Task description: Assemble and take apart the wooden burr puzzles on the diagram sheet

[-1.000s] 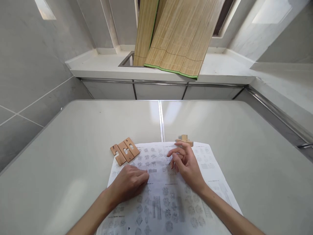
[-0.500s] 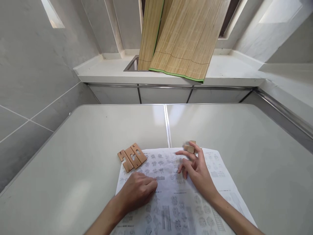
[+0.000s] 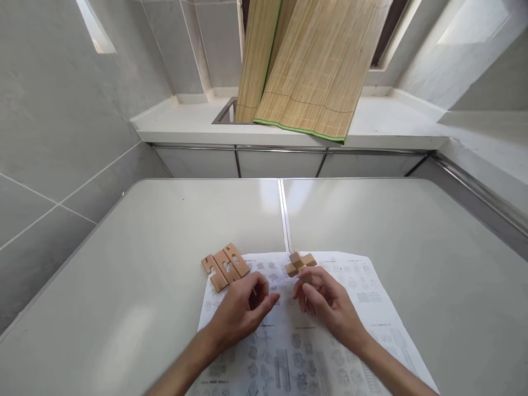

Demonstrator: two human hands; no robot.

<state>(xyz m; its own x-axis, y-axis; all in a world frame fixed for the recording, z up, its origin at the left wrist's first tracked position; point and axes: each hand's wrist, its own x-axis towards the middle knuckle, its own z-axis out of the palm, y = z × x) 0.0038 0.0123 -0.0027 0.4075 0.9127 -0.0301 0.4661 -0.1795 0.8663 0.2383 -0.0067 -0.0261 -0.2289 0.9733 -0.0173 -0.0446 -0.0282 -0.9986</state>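
Head view: a light-tan wooden puzzle of short, square-cut crossed bars (image 3: 299, 263) sits at the far edge of the large white printed paper sheet (image 3: 284, 319), right of that edge's middle. It lies forward and slightly left of the right hand (image 3: 328, 308), much the nearer of the two. No single long axis stands out; one bar slants from near-left to far-right across the sheet's edge. The right fingers are bent, their tips at the puzzle's near side; whether they pinch it I cannot tell. Its bars look plain, smooth and blunt-ended, with paler and darker faces.

Above the sheet's left part, the left hand (image 3: 244, 309) is loosely curled, thumb and fingers apart, holding nothing visible. Just beyond it, over the sheet's far-left corner, lie three flat reddish-brown wooden plates with cut-out slots (image 3: 220, 259), marked with dark numerals.
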